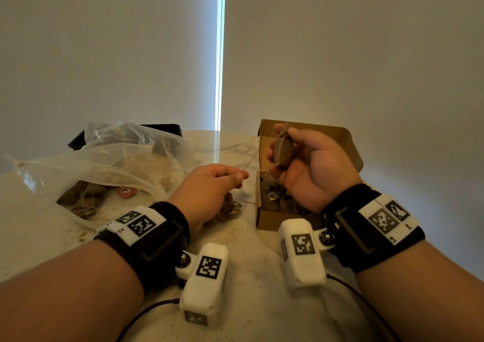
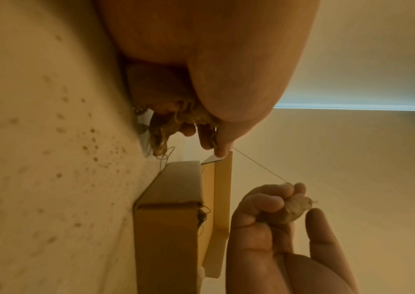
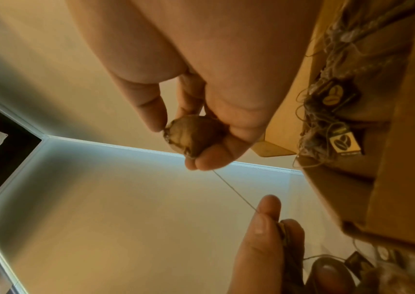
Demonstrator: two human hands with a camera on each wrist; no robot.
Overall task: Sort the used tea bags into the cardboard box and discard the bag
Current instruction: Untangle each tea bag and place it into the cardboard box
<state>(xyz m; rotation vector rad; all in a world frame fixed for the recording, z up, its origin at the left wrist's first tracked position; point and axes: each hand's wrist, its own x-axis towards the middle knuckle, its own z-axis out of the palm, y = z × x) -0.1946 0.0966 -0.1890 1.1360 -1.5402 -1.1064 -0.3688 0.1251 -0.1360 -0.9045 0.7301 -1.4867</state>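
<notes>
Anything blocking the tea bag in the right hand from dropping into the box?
No solid obstacle: the tea bag hangs over the open box, lid up. But its string runs taut to the left hand, which pinches it, tethering the bag.

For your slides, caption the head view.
Right hand grips brown used tea bag above open cardboard box; left hand pinches its string.

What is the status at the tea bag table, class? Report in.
Right hand grips one tea bag above the cardboard box. Left hand pinches its string, taut. Plastic bag not yet emptied.
</notes>
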